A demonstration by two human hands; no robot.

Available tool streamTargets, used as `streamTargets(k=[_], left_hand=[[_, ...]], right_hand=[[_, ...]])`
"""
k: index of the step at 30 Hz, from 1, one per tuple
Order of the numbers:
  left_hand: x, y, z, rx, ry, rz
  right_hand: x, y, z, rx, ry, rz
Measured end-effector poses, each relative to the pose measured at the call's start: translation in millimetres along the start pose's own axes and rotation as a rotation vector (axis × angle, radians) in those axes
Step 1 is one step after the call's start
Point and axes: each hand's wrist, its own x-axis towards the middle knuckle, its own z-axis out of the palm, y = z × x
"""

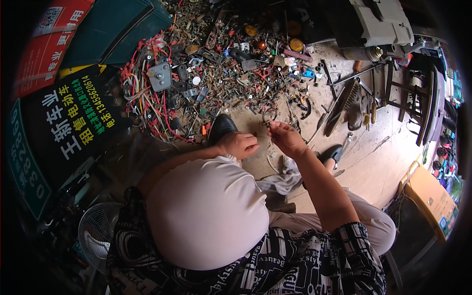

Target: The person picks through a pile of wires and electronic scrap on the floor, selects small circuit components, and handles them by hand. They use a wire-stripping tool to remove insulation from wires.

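Note:
My right hand [285, 137] pinches a small dark wire or cable piece [269, 118], which forms a loop above my fingertips. My left hand [238, 145] hangs just left of it, fingers loosely bent and apart, with nothing visible in them. Just above that hand is my dark left shoe [220, 129]; my other shoe [330, 155] is to the right, beside a crumpled grey cloth [280, 179]. A dense pile of small parts, screws and scraps [231, 69] spreads across the floor above my hands, with tangled red and pale wires [147, 108] at its left.
At the right lie wrenches and other tools [364, 98], a spray can [361, 53], a dark metal frame [410, 98] and a cardboard box [427, 196]. Signboards [64, 128] and a green panel [103, 37] line the left, with a fan [96, 228] at lower left.

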Motion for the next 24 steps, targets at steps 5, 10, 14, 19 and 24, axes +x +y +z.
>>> streamTargets(k=[5,10,14,19,24], left_hand=[[1.8,4.7,0.2,0.000,-0.010,-0.066],[3.6,6.7,1.6,0.026,-0.032,-0.118],[1.1,5.3,2.5,0.032,-0.037,-0.104],[0.8,4.5,0.7,0.042,-0.074,-0.126],[1.1,-4.4,5.5,-0.018,-0.045,-0.007]], right_hand=[[-9.0,1.6,-1.0,-0.084,0.060,-0.010],[-9.5,0.7,-1.7,-0.109,0.119,-0.036],[-2.9,-3.6,4.3,-0.233,0.240,-0.018],[14.6,-14.7,32.9,-0.354,0.284,-0.007],[43.5,-43.5,70.6,-0.618,-0.022,-0.399]])
